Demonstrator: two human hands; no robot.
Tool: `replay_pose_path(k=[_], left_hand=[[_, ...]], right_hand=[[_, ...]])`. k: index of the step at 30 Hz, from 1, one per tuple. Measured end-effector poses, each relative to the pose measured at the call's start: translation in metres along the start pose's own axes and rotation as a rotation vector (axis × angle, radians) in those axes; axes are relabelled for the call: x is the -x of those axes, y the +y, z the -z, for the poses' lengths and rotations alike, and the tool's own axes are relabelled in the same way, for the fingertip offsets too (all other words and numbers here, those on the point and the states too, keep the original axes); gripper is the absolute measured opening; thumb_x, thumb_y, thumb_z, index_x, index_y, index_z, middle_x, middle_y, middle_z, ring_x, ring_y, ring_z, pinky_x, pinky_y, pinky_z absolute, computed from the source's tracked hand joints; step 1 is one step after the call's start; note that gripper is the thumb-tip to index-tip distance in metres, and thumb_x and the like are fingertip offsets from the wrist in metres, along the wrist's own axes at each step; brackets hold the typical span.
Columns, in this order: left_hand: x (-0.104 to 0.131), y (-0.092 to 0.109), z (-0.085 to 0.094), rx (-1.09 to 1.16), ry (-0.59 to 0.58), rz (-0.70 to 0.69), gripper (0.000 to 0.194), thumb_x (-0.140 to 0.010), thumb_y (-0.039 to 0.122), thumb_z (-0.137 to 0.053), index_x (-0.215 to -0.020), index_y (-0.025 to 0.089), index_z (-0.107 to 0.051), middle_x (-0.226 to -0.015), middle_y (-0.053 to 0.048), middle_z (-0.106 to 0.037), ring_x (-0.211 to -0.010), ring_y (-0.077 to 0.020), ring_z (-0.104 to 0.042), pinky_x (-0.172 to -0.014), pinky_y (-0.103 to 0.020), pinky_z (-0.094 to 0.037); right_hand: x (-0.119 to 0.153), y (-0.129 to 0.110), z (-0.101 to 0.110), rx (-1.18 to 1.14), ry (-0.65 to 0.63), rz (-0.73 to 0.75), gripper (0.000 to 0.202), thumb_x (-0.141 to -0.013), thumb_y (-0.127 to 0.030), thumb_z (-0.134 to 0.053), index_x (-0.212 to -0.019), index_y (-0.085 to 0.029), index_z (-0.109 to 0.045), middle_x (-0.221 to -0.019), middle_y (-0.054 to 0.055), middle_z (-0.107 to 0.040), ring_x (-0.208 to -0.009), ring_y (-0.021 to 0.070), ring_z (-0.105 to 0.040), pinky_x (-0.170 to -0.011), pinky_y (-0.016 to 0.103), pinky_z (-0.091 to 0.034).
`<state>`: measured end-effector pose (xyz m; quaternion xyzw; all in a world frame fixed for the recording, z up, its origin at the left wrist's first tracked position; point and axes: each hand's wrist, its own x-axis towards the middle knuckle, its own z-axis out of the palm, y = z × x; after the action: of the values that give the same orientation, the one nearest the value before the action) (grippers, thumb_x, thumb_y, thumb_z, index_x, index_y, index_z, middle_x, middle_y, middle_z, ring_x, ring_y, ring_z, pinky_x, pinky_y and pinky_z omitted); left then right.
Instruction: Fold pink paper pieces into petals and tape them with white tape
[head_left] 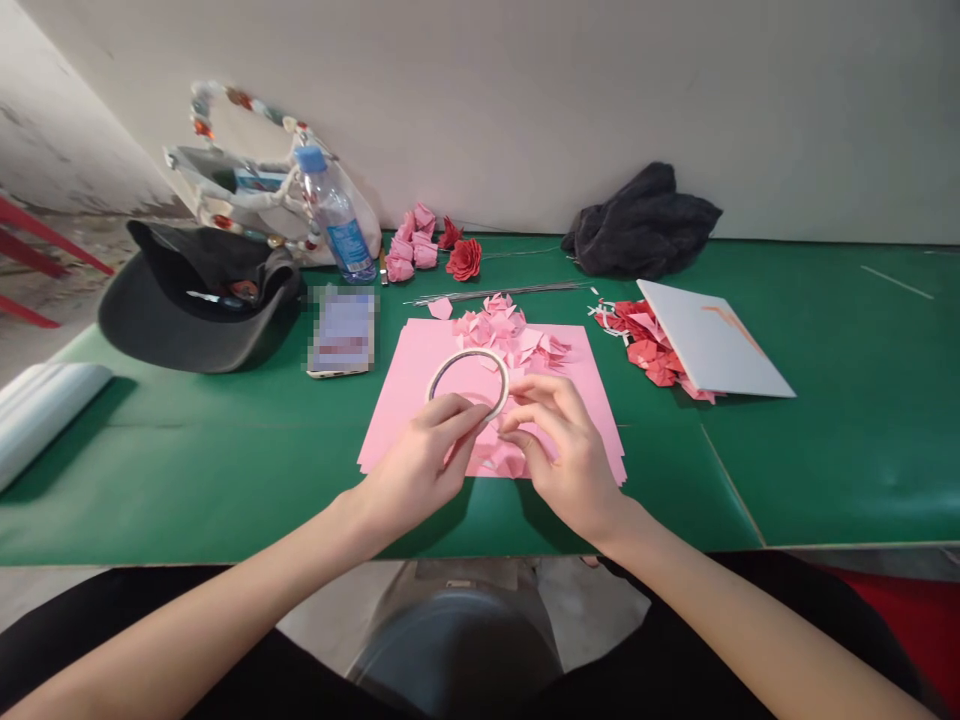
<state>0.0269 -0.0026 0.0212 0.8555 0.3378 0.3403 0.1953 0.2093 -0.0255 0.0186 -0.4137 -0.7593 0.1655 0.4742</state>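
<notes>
My left hand [429, 450] is closed on the lower edge of a roll of tape [504, 375], a narrow ring held tilted up above the pink paper. Close to the roll's right side, my right hand [562, 440] has its thumb and forefinger pinched together. Whatever lies between those fingertips is too small to make out. Under both hands lies a stack of pink paper sheets [397, 400]. Folded pink paper pieces [499, 325] are heaped at the back of the stack, and another pink piece [504, 460] is partly hidden below my fingers.
Thin wires [502, 294] lie behind the stack. Pink and red paper flowers [465, 260] stand farther back. To the left are a phone [341, 335], a cap [199, 300], a water bottle [341, 225] and a bag [360, 195]. Right: red paper pieces [652, 355], a white board [712, 340], dark cloth [645, 225].
</notes>
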Motion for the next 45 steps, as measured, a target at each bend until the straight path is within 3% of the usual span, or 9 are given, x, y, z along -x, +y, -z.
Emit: replay_pose_path(k=[9, 14, 18, 23, 29, 33, 38, 43, 45], left_hand=[[-0.001, 0.006, 0.004, -0.059, 0.089, -0.089, 0.03, -0.087, 0.002, -0.044, -0.108, 0.013, -0.061, -0.093, -0.007, -0.062, -0.08, -0.0134, -0.059, -0.069, -0.022, -0.048], [-0.012, -0.012, 0.025, -0.157, 0.214, 0.108, 0.022, -0.089, 0.013, -0.048, -0.099, 0.015, -0.067, -0.086, -0.005, -0.064, -0.077, -0.0147, -0.06, -0.066, -0.023, -0.048], [-0.013, -0.03, 0.027, -0.162, 0.081, 0.184, 0.023, -0.091, 0.021, -0.048, -0.101, 0.016, -0.068, -0.091, -0.007, -0.067, -0.081, -0.0173, -0.062, -0.066, -0.025, -0.047], [-0.009, -0.038, 0.011, -0.208, -0.145, 0.214, 0.027, -0.093, 0.024, -0.044, -0.097, 0.016, -0.069, -0.087, -0.008, -0.065, -0.078, -0.0191, -0.062, -0.069, -0.028, -0.046], [-0.007, -0.041, 0.005, -0.244, -0.267, 0.244, 0.023, -0.091, 0.03, -0.051, -0.093, 0.017, -0.07, -0.088, -0.007, -0.06, -0.077, -0.0185, -0.06, -0.068, -0.029, -0.047], [-0.007, -0.035, 0.005, -0.279, -0.21, 0.223, 0.024, -0.09, 0.035, -0.054, -0.098, 0.018, -0.07, -0.099, -0.01, -0.061, -0.09, -0.0229, -0.059, -0.079, -0.037, -0.05], [-0.006, -0.016, 0.002, 0.068, -0.09, 0.281, 0.03, -0.089, 0.036, -0.055, -0.114, 0.02, -0.062, -0.118, -0.011, -0.059, -0.111, -0.025, -0.056, -0.096, -0.044, -0.046], [-0.003, 0.008, -0.012, 0.823, -0.192, 0.548, 0.046, -0.08, 0.034, -0.068, -0.12, 0.018, -0.052, -0.114, -0.012, -0.063, -0.102, -0.0223, -0.064, -0.085, -0.037, -0.055], [-0.003, 0.015, -0.016, 0.945, -0.163, 0.582, 0.045, -0.08, 0.033, -0.068, -0.119, 0.018, -0.051, -0.108, -0.009, -0.064, -0.094, -0.0192, -0.065, -0.083, -0.034, -0.055]], right_hand=[[0.0, 0.002, 0.003, 0.014, 0.001, 0.159, 0.024, -0.088, -0.001, -0.047, -0.095, -0.022, -0.056, -0.121, 0.008, -0.039, -0.12, 0.0204, -0.05, -0.106, 0.042, -0.048], [0.005, 0.007, 0.004, 0.084, -0.112, 0.304, 0.029, -0.087, -0.001, -0.044, -0.102, -0.023, -0.054, -0.122, 0.009, -0.048, -0.121, 0.0225, -0.052, -0.101, 0.041, -0.05], [-0.009, 0.026, 0.018, 0.124, 0.135, 0.017, 0.033, -0.088, -0.008, -0.05, -0.115, -0.026, -0.049, -0.113, 0.007, -0.059, -0.111, 0.0215, -0.058, -0.096, 0.042, -0.05], [-0.02, 0.054, 0.036, 0.292, -0.032, -0.298, 0.05, -0.083, -0.012, -0.056, -0.129, -0.024, -0.041, -0.096, 0.004, -0.069, -0.098, 0.0248, -0.065, -0.089, 0.044, -0.049], [-0.015, 0.062, 0.03, 0.43, -0.204, -0.399, 0.053, -0.081, -0.019, -0.059, -0.131, -0.021, -0.042, -0.09, 0.004, -0.072, -0.086, 0.027, -0.067, -0.075, 0.04, -0.05], [-0.013, 0.067, 0.023, 0.405, -0.087, -0.295, 0.044, -0.084, -0.014, -0.05, -0.128, -0.018, -0.047, -0.084, 0.005, -0.07, -0.084, 0.0232, -0.066, -0.076, 0.038, -0.05], [-0.013, 0.049, 0.015, 0.241, 0.188, -0.142, 0.04, -0.087, -0.016, -0.05, -0.127, -0.022, -0.046, -0.088, 0.003, -0.066, -0.076, 0.0168, -0.061, -0.077, 0.034, -0.051], [-0.003, 0.015, -0.001, -0.011, 0.201, -0.184, 0.041, -0.085, -0.017, -0.057, -0.124, -0.025, -0.046, -0.08, 0.0, -0.064, -0.077, 0.0162, -0.063, -0.079, 0.035, -0.053], [0.001, 0.005, -0.006, -0.13, 0.161, -0.247, 0.044, -0.084, -0.017, -0.06, -0.125, -0.025, -0.045, -0.078, -0.001, -0.062, -0.078, 0.0161, -0.064, -0.081, 0.035, -0.054]])
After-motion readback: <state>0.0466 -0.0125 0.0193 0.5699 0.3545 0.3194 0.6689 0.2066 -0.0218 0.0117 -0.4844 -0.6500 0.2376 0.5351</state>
